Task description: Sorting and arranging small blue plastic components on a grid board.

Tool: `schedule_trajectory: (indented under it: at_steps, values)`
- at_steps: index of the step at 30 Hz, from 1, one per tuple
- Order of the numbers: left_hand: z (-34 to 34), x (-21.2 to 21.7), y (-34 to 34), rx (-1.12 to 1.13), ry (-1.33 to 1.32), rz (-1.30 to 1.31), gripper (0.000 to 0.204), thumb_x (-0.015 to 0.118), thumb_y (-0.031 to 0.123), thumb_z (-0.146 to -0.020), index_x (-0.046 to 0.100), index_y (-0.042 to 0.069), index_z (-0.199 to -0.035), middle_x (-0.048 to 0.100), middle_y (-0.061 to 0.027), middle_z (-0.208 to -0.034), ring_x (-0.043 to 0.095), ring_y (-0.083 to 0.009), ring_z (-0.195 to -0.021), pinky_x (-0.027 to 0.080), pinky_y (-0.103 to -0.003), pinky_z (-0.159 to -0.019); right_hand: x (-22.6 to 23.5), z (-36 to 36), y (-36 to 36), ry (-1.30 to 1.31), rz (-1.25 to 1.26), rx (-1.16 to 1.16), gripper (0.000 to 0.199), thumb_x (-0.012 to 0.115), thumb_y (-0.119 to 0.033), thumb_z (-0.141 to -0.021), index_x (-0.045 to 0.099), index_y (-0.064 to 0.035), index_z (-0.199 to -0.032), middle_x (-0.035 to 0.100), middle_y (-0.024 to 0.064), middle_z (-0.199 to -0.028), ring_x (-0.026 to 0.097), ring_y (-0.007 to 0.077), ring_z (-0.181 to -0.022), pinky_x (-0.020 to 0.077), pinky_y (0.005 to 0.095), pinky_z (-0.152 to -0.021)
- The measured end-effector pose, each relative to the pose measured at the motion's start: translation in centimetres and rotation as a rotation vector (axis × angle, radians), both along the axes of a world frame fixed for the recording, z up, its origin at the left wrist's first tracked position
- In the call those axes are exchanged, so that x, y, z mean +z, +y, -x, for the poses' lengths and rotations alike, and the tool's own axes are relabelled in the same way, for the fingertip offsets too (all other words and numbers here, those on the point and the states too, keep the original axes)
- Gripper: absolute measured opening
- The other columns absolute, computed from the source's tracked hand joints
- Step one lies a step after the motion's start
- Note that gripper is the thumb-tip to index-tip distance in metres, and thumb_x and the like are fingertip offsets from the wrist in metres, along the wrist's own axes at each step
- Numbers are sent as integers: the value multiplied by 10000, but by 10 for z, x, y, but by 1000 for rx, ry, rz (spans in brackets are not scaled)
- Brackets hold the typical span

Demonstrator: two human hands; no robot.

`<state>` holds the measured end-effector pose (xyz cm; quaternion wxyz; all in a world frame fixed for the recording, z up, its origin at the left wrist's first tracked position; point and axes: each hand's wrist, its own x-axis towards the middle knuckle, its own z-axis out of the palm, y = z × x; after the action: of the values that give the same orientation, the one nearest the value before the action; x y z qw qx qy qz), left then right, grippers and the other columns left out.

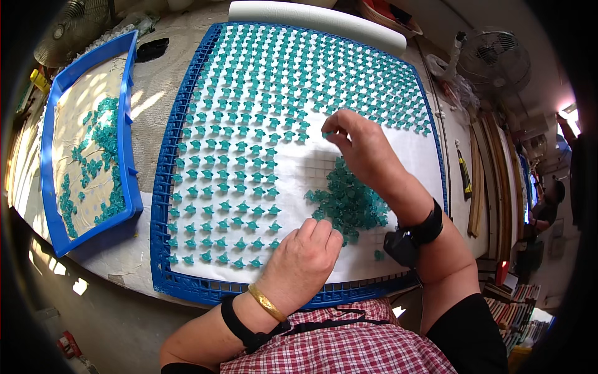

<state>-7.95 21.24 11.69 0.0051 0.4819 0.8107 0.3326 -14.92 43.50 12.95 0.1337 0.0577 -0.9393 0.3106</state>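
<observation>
- My right hand [361,140], centre of the frame, pinches one teal piece [326,135] between thumb and fingertips; its long axis is too hidden to tell.
- My left hand [305,252], lower centre, is loosely curled beside one pile [352,202]; I cannot tell whether it holds anything.
- Set-out pieces [240,188], upper and left, lie mostly crosswise, pointed tips sideways; glossy, translucent, round-bodied.
- Two blue trays: one large [161,249], central; one smaller [129,181], left.

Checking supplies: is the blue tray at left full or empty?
Neither; the blue tray is partly filled: teal pieces lie scattered, leaving bare beige lining.
</observation>
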Motion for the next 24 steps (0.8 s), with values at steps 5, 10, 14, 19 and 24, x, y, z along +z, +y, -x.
schedule_trajectory:
  at_steps: [5, 10, 14, 19, 24]
  values:
    - [1, -2, 1, -3, 0, 0, 103, 623, 19, -810, 589, 30, -906, 540, -103, -903, 598, -255, -872, 562, -346, -697, -7, 35, 20, -79, 22, -128, 140, 740, -17, -889, 707, 1, -1024, 737, 190, -971, 732, 354, -921, 579, 419, -804]
    - [1, -2, 0, 2, 1, -12, 103, 621, 19, -810, 591, 31, -908, 543, -101, -903, 599, -250, -870, 564, -343, -698, -17, 49, 20, -24, -121, -34, 106, 744, -54, -890, 725, -10, -984, 742, 171, -978, 724, 358, -920, 574, 428, -820]
    - [2, -3, -1, -3, -1, -15, 107, 627, 22, -814, 597, 29, -917, 545, -99, -903, 598, -249, -870, 562, -340, -701, -20, 52, 17, -6, -151, -27, 106, 742, -55, -888, 729, -16, -986, 739, 164, -991, 718, 363, -933, 570, 434, -831]
    - [2, -2, -1, -10, -6, -14, 119, 631, 23, -819, 607, 21, -936, 545, -100, -903, 594, -254, -875, 561, -348, -715, -25, 53, 16, -5, -212, -18, 104, 737, -55, -886, 740, -33, -987, 718, 152, -981, 703, 352, -948, 561, 428, -853]
    - [1, -1, 0, -20, -25, -9, 128, 636, 22, -817, 610, 23, -942, 555, -104, -916, 595, -264, -888, 565, -358, -741, -23, 52, 20, 48, -259, -3, 132, 750, -75, -880, 755, -43, -1008, 707, 148, -986, 695, 350, -930, 559, 425, -846]
